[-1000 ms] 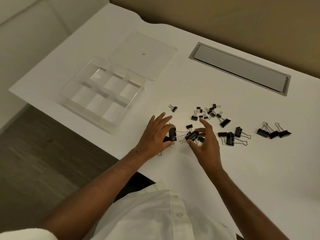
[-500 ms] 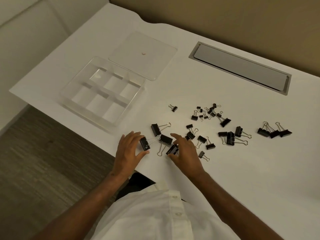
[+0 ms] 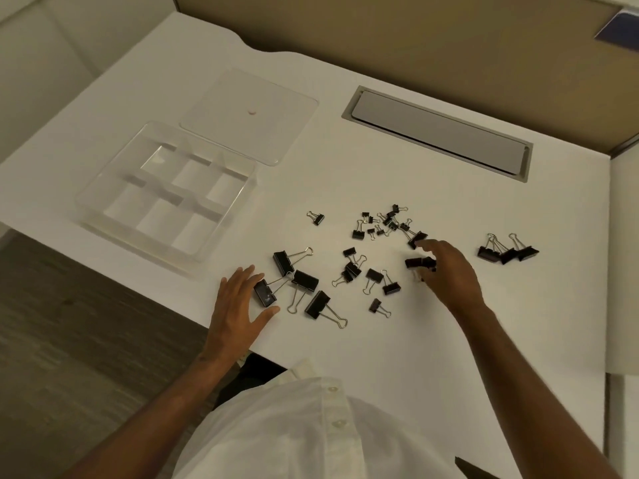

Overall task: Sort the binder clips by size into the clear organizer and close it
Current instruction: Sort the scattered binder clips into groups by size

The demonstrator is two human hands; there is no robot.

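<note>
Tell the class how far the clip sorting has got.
Done: only the lid is off, lying behind the clear organizer, whose compartments show no clips. In hand: the left hand touches a large clip; the right hand closes on medium clips. Left: sorting all the loose clips, then closing.

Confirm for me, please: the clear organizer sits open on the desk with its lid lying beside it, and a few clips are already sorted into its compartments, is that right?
Not quite. The head view shows the clear organizer open with its lid lying flat beside it, but all its compartments are empty. Every binder clip lies loose on the desk, by the left hand and right hand.
</note>
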